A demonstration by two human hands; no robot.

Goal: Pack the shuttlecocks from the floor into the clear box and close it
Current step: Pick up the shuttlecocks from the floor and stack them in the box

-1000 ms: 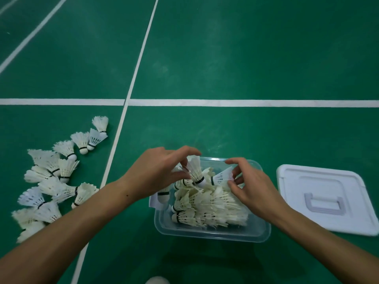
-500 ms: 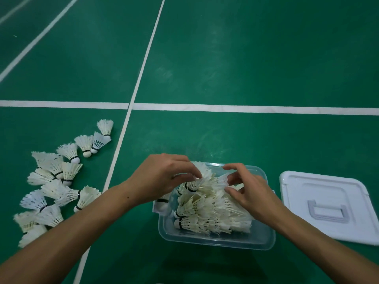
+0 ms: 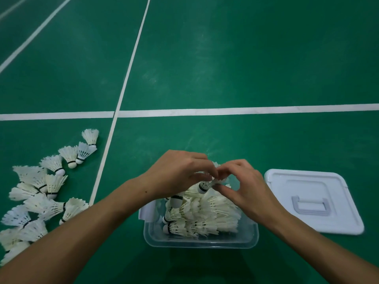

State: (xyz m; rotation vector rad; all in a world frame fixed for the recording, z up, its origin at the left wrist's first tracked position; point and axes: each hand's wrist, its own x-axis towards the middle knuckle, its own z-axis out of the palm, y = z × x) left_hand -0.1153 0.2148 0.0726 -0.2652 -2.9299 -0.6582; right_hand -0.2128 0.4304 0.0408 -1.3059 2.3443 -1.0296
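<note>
Both hands have closed in together over clear box (image 3: 201, 241): left hand (image 3: 176, 175) & right hand (image 3: 244, 187) pinch one shuttlecock (image 3: 207, 185). Step: seating it. Next: floor pile (image 3: 41, 193) at left, lid (image 3: 311, 201) last.

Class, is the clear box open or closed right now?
Open. The clear box has no cover; its white lid lies flat on the floor beside it.

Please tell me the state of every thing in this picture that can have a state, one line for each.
Clear plastic box: open, partly filled with shuttlecocks.
White rectangular lid with grey handle: off, flat on floor, right of box.
White feather shuttlecock with black band: held over box by both hands.
Loose shuttlecocks on floor: unpacked, left of box.
Left hand: pinching shuttlecock.
Right hand: pinching shuttlecock.
</note>
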